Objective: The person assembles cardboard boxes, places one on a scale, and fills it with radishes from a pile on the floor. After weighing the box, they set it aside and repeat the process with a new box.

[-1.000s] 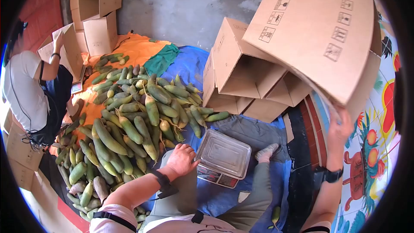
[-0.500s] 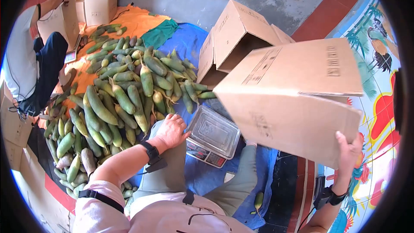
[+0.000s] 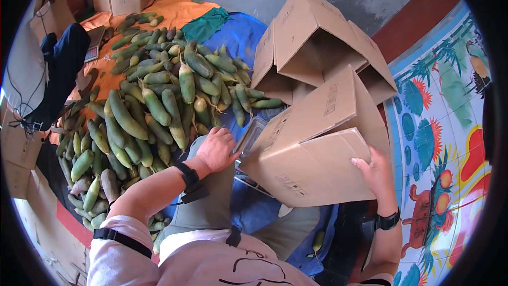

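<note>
My right hand grips an open cardboard box by the edge of its side, thumb on the outer face. The box is tilted, its opening turned right and up, and it overlaps a clear plastic tray on a digital scale. Most of the scale is hidden behind the box. My left hand rests over my knee, fingers loosely bent and thumb apart, close to the tray's left edge. A large heap of long green radishes lies just beyond it.
More open cardboard boxes stand behind the held one. Blue sheeting and orange sheeting lie under the radishes. Another person's dark-clad leg is at the left. A single radish lies low right, near the tiled mural.
The box in my right hand has moved left and down, from the right side to over the scale. My left hand stays on the knee. The view has shifted slightly.
</note>
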`<state>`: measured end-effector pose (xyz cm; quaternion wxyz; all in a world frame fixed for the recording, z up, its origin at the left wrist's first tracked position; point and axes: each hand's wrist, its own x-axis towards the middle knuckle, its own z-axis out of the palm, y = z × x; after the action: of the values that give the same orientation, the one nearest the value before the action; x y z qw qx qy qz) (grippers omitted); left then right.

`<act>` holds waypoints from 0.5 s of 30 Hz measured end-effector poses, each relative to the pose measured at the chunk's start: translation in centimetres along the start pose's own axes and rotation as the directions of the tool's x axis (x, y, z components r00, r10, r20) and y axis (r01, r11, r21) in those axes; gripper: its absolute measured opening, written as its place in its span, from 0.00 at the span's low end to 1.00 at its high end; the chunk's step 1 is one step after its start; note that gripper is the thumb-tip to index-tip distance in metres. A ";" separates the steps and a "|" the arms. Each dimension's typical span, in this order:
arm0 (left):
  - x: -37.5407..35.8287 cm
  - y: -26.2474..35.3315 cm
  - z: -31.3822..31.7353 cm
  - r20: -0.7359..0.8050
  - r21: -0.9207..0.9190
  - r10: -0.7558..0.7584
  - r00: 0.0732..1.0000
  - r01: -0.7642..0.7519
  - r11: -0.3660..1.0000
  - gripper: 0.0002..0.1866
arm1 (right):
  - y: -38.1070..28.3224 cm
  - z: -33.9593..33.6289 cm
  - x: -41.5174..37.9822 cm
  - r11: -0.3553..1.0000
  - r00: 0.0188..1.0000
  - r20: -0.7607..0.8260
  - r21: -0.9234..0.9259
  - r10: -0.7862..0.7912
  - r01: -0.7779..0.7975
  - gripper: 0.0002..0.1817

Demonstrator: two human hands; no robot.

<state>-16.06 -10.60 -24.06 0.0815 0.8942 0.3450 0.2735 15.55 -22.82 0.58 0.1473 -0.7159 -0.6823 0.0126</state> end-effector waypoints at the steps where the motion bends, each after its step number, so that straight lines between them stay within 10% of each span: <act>1: 0.0 0.0 0.0 0.006 0.003 0.002 1.000 -0.002 1.000 0.15 | -0.2 0.2 0.4 1.000 1.000 0.007 0.003 0.006 -0.006 0.20; 15: 0.2 -0.1 0.1 -0.005 -0.010 -0.002 1.000 0.002 1.000 0.16 | -5.2 4.4 3.9 0.967 0.972 0.162 -0.163 -0.172 0.198 0.18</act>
<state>-15.95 -10.43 -24.12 0.0853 0.8926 0.3448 0.2775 9.82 -17.98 -1.77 0.0328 -0.6565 -0.7535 -0.0096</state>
